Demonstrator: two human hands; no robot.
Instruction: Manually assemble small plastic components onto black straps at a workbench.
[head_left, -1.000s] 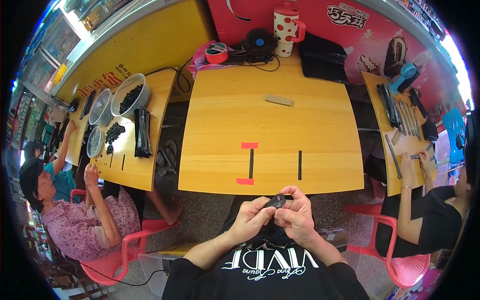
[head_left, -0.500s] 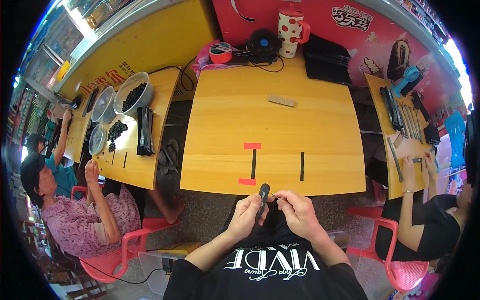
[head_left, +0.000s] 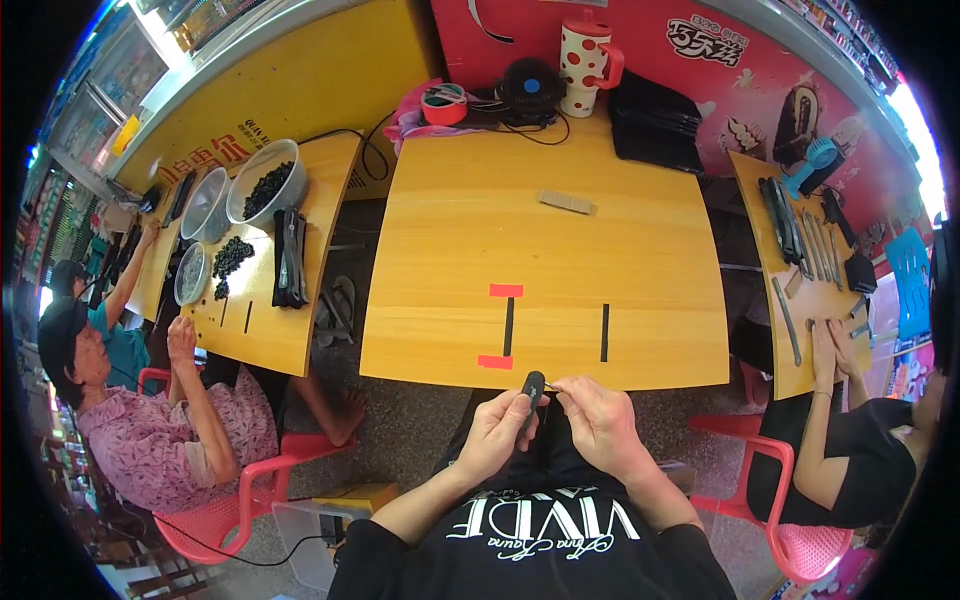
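Just off the table's near edge, my left hand [head_left: 490, 432] is closed round a dark grey, elongated piece with a rounded top [head_left: 534, 386]. The piece stands tilted, its lower part hidden by my fingers. To its right, my right hand [head_left: 604, 424] pinches at the piece's side. Something thin and dark shows between fingertips and piece, too small to name. Beyond my hands, a black strip [head_left: 510, 327] lies on the wooden table [head_left: 450, 240] between two red tape pieces [head_left: 506, 291]. Another black strip [head_left: 605, 333] lies to the right.
A beige block [head_left: 566, 202] lies mid-table. Along the back stand a dotted tumbler [head_left: 582, 65], a small black fan [head_left: 530, 87], a tape roll [head_left: 444, 104] and black bags [head_left: 655, 122]. People sit at side tables, left with tubs of black parts [head_left: 268, 190], right with strips.
The dark piece has tilted further right in my left hand, and my right fingertips have come closer to it. The right-hand co-worker's hands have moved to lie near the table's edge.
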